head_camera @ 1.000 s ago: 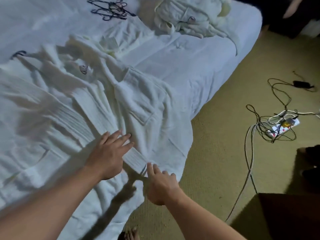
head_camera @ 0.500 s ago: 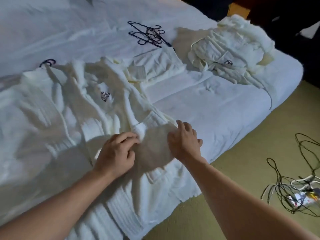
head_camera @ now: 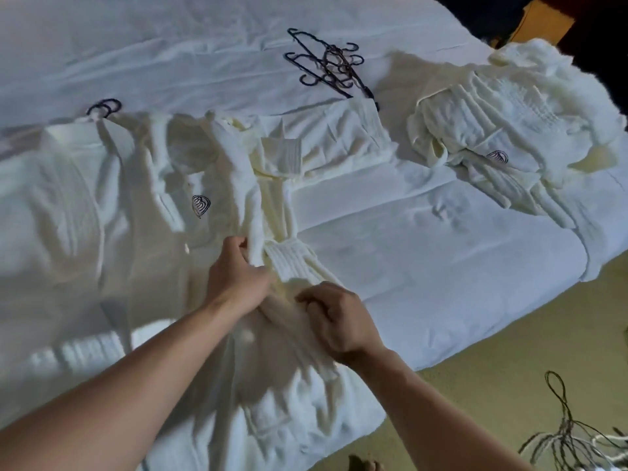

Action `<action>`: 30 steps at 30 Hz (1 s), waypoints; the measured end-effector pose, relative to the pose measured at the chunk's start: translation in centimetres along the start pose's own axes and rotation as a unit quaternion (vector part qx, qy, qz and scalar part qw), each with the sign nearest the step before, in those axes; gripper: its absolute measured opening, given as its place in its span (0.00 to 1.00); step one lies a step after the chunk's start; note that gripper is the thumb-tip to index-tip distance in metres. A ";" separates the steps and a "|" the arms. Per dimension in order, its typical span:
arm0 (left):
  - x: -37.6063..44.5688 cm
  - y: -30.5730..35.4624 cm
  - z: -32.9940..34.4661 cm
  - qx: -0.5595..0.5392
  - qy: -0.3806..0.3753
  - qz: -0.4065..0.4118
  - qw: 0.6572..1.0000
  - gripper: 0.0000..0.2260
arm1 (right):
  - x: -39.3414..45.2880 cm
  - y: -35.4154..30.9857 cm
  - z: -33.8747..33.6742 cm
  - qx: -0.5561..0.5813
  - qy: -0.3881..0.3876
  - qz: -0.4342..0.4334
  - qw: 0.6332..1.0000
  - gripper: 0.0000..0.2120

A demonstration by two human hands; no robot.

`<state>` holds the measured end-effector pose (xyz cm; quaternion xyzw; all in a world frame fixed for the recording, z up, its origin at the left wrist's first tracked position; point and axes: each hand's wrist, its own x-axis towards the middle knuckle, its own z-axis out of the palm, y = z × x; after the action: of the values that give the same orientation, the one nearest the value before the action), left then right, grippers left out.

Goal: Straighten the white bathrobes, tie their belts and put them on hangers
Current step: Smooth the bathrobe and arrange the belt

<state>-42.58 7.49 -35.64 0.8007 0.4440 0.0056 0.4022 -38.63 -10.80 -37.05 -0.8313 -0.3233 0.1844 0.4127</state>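
A white bathrobe (head_camera: 210, 185) with a dark chest emblem lies spread on the bed, collar toward the far side. My left hand (head_camera: 238, 277) grips the robe's front edge at waist height, next to its ribbed belt (head_camera: 289, 260). My right hand (head_camera: 336, 317) pinches bunched robe fabric just below and to the right. A second robe (head_camera: 61, 205) lies to the left with a dark hanger hook (head_camera: 103, 107) at its collar. A crumpled pile of robes (head_camera: 503, 130) sits at the far right of the bed. Several dark hangers (head_camera: 326, 66) lie in a heap beyond.
The white bed (head_camera: 441, 253) fills most of the view; its edge runs diagonally at the right. Olive carpet (head_camera: 509, 385) lies below it, with tangled dark cables (head_camera: 571, 433) at the bottom right. A toe shows at the bottom edge.
The view rose from the robe's hem toward its chest. Both hands moved up from the belt end near the bed edge to the waist and closed on the fabric.
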 end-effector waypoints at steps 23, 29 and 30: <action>3.6 6.0 3.7 0.190 0.084 0.086 0.974 0.17 | 17.8 3.6 -12.8 -0.219 -0.022 0.089 0.971 0.16; 6.9 7.9 3.2 0.319 -0.091 0.141 0.933 0.21 | 19.6 5.5 -15.6 -0.120 -0.242 0.307 0.912 0.05; 7.5 7.9 3.2 0.335 -0.105 0.143 0.926 0.19 | 19.8 6.3 -16.5 -0.236 -0.245 0.231 0.912 0.07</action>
<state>-31.29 8.56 -35.21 0.9396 0.2560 -0.1702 0.1503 -12.43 -9.34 -33.12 -0.8848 -0.2468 0.3910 0.0586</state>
